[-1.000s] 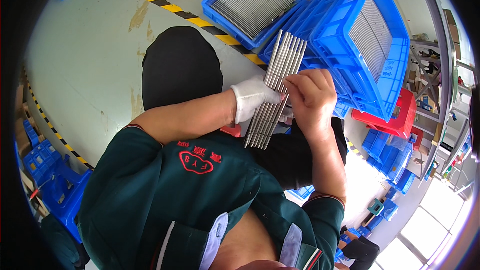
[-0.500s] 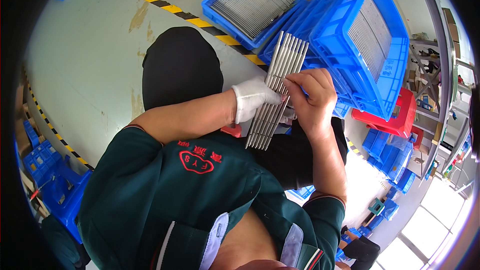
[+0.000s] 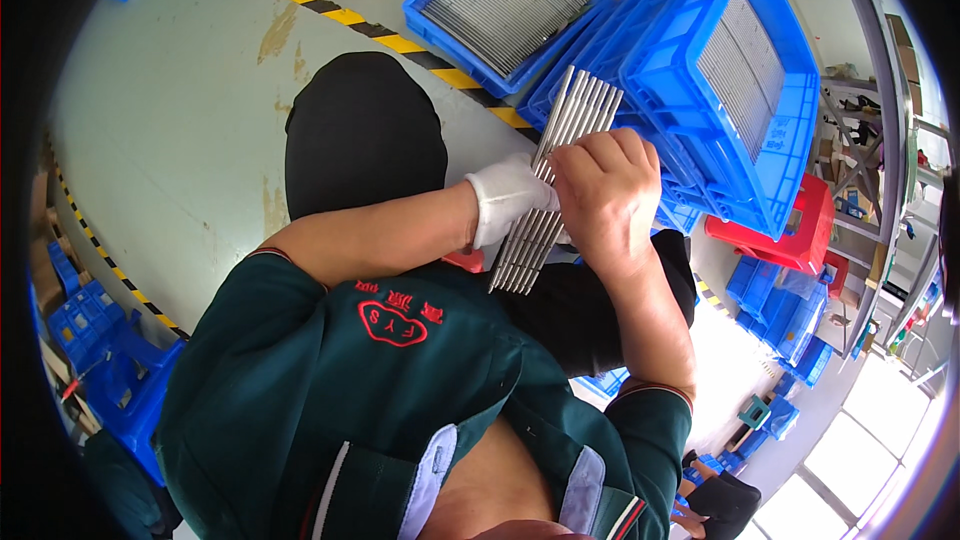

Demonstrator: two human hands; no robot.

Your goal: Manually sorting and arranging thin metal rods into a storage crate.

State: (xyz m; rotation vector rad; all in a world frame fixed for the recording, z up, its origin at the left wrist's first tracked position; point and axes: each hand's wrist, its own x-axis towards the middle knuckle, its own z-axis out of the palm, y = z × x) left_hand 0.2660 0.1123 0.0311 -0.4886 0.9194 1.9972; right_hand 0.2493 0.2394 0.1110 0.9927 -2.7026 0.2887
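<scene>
A row of several thin silver metal rods (image 3: 577, 120), lying side by side, slants across my lap. My left hand (image 3: 507, 198), in a white glove, is closed around the rods from the left near their middle. My bare right hand (image 3: 612, 195) lies over the right part of the row. Its fingers are curled, with thumb and fingertips pinched at the leftmost rod; the fingertips are partly hidden. That rod's upper end sticks out a little beyond the others and leans apart from them. The lower rod ends hang over my dark trousers.
A blue crate (image 3: 420, 25) packed with similar rods lies beyond my hands. To its right, a stack of blue crates (image 3: 690, 90) rises, its top one also holding rods. A red stool (image 3: 785, 230) stands at the right. Yellow-black tape (image 3: 400, 45) crosses the floor.
My right hand has shifted left and turned over the rods, its back now facing up. The leftmost rod has moved out slightly beyond the rest. My left hand keeps its hold.
</scene>
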